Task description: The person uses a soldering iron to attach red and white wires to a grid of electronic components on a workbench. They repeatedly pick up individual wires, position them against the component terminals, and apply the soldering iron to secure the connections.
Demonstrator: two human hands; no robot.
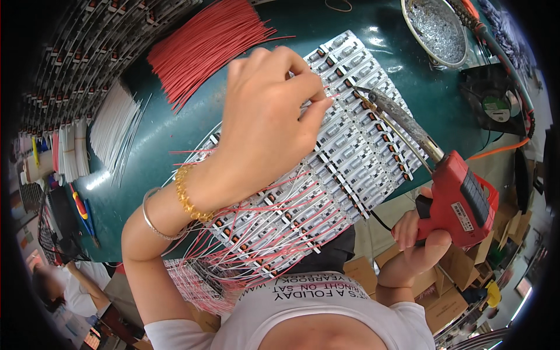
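Observation:
A white panel of small circuit boards [359, 154] lies at a slant on the green table in front of me. Many thin red and white wires [286, 210] trail from its near left part toward my body. Over the panel, my left hand [268, 111] is closed in a pinch; a short red wire end shows at its fingertips. My right hand [423, 230] grips a red soldering gun [461, 201] by its handle. The gun's dark iron tip and a thin metal feed tube reach over the board, just right of my left fingertips.
Loose red wires [204, 49] lie at the back, with white wires [116, 131] to the left. At back right are a round pan of solder scraps [437, 29] and a black fan [493, 99]. Cutters with coloured handles [84, 213] lie left. Another person [81, 289] sits beyond the lower left.

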